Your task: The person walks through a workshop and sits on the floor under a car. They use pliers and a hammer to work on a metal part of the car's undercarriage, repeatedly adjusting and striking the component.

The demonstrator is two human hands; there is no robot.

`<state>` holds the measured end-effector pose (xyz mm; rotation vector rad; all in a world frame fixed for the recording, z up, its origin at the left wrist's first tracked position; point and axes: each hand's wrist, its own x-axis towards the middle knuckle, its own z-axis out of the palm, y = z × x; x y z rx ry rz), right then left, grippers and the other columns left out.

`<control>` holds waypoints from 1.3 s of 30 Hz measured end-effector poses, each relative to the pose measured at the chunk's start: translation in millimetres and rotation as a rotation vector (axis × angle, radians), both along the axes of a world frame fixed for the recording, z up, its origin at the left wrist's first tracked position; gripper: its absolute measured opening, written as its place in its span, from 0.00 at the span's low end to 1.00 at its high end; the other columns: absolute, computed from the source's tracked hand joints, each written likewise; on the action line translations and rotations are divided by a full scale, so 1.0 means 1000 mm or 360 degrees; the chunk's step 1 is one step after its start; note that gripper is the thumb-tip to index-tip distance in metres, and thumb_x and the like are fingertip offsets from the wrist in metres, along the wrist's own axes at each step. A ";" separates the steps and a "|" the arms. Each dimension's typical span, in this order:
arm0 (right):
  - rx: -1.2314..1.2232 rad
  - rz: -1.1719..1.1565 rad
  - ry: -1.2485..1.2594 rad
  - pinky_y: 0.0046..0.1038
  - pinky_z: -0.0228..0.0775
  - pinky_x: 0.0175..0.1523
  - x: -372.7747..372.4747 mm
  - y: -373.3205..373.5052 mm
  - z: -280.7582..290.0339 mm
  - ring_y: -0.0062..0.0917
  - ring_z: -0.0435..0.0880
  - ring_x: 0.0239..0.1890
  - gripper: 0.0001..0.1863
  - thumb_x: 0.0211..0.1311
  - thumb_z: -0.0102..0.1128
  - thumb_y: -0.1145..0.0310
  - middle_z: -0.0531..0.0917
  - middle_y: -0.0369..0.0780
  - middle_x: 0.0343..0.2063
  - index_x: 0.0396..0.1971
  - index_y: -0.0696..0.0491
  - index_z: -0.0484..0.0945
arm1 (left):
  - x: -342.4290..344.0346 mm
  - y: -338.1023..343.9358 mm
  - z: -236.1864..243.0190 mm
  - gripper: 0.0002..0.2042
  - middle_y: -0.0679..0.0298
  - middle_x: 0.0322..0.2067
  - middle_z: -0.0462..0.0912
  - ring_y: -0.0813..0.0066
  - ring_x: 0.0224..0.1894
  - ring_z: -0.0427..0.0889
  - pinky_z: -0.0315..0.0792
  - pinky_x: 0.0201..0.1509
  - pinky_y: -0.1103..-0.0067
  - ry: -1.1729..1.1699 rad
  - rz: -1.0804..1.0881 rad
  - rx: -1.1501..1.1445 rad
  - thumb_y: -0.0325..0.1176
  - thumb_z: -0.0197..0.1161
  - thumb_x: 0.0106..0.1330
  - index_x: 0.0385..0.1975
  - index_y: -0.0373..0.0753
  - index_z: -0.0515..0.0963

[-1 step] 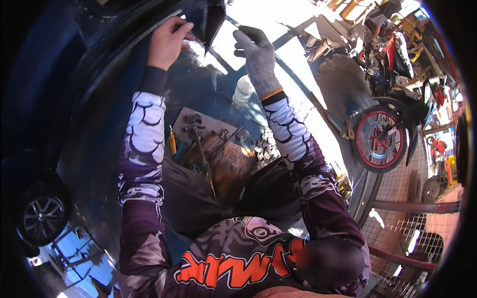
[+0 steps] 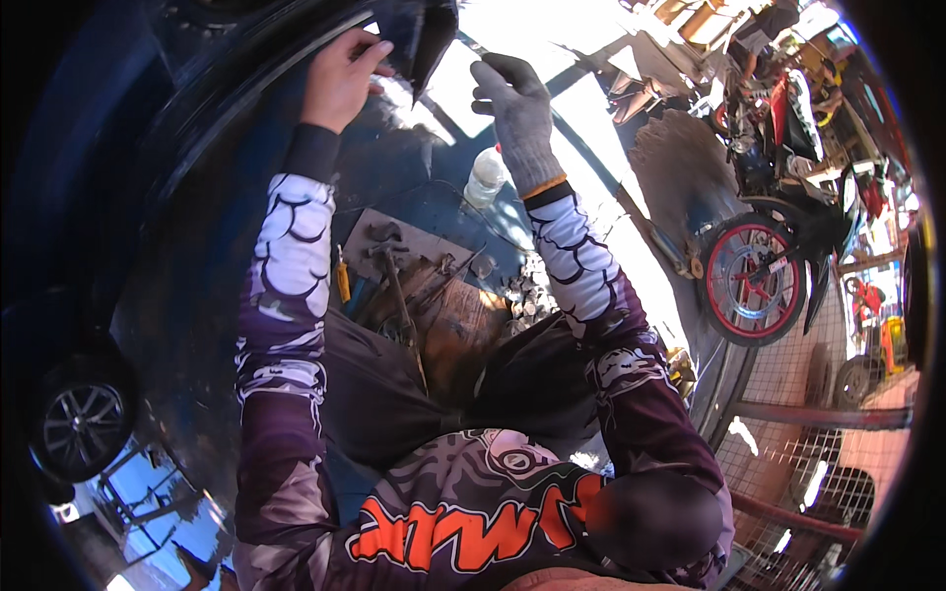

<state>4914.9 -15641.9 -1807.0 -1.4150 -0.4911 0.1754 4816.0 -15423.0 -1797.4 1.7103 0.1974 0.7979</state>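
My bare left hand (image 2: 345, 79) is raised at the top, against the edge of a dark car body panel (image 2: 296, 61). Its thumb stands apart, the fingers are loosely bent, and nothing shows in them. A glossy dark pointed panel (image 2: 426, 49) hangs between my hands. My right hand (image 2: 514, 103) wears a grey knitted glove with a dark palm. Held to the right of the pointed panel and apart from it, it has loosely curled fingers and no visible object. Below that hand stands a clear plastic bottle (image 2: 485, 177) with a red cap.
Between my legs lie a hammer (image 2: 392, 266), a flat board (image 2: 363, 231), a yellow-handled tool (image 2: 343, 282) and a brown wooden block (image 2: 463, 320). A motorcycle wheel (image 2: 754, 278) with a red rim stands at right. A car wheel (image 2: 81, 428) is at far left.
Both hands and the things around them appear slightly further right in the picture. The hand poses look the same.
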 end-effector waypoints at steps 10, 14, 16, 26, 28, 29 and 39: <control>-0.0364 -0.0209 -0.0666 0.32 0.82 0.44 -0.007 0.031 -0.020 0.29 0.89 0.37 0.32 0.61 0.77 0.49 0.88 0.44 0.45 0.53 0.61 0.82 | 0.012 0.015 -0.030 0.09 0.65 0.36 0.86 0.77 0.39 0.90 0.83 0.36 0.80 0.0130 -0.0017 0.0157 0.35 0.65 0.77 0.45 0.36 0.82; -0.0457 -0.0403 -0.0987 0.32 0.81 0.47 -0.004 0.048 -0.003 0.29 0.89 0.39 0.36 0.61 0.77 0.47 0.88 0.43 0.42 0.55 0.62 0.80 | 0.017 0.015 -0.029 0.08 0.65 0.37 0.88 0.76 0.39 0.90 0.83 0.37 0.80 0.0184 0.0015 0.0231 0.35 0.65 0.77 0.46 0.37 0.83; -0.0428 -0.0540 -0.1064 0.34 0.80 0.46 -0.003 0.059 0.007 0.30 0.88 0.38 0.32 0.61 0.77 0.51 0.88 0.43 0.39 0.53 0.62 0.80 | 0.019 0.017 -0.027 0.09 0.64 0.38 0.88 0.76 0.39 0.90 0.83 0.38 0.79 0.0197 -0.0036 0.0262 0.35 0.64 0.77 0.45 0.37 0.84; -0.0535 -0.0464 -0.0971 0.39 0.80 0.46 -0.001 0.072 0.041 0.39 0.90 0.38 0.20 0.65 0.73 0.58 0.90 0.48 0.38 0.48 0.57 0.83 | 0.015 0.017 -0.020 0.13 0.60 0.40 0.90 0.71 0.43 0.91 0.84 0.43 0.74 0.0275 0.0019 0.0517 0.40 0.63 0.77 0.47 0.36 0.84; -0.0562 -0.0522 -0.1049 0.39 0.80 0.46 -0.004 0.075 0.040 0.39 0.90 0.38 0.20 0.65 0.73 0.57 0.90 0.48 0.38 0.47 0.57 0.84 | 0.016 0.017 -0.020 0.10 0.57 0.35 0.90 0.69 0.37 0.89 0.82 0.41 0.73 0.0165 0.0091 0.0538 0.34 0.65 0.74 0.43 0.33 0.84; -0.0583 -0.0533 -0.0995 0.39 0.80 0.47 -0.004 0.077 0.039 0.39 0.90 0.39 0.20 0.65 0.73 0.58 0.90 0.47 0.39 0.47 0.57 0.84 | 0.016 0.018 -0.020 0.09 0.56 0.33 0.89 0.68 0.34 0.89 0.81 0.39 0.72 0.0110 0.0127 0.0548 0.31 0.66 0.72 0.42 0.31 0.85; -0.0554 -0.0440 -0.1202 0.38 0.79 0.53 0.002 0.079 0.011 0.39 0.89 0.45 0.22 0.62 0.76 0.59 0.90 0.48 0.41 0.49 0.57 0.82 | 0.004 0.035 -0.024 0.10 0.54 0.31 0.90 0.68 0.32 0.89 0.80 0.38 0.71 0.0122 -0.0010 0.0488 0.30 0.68 0.68 0.39 0.28 0.85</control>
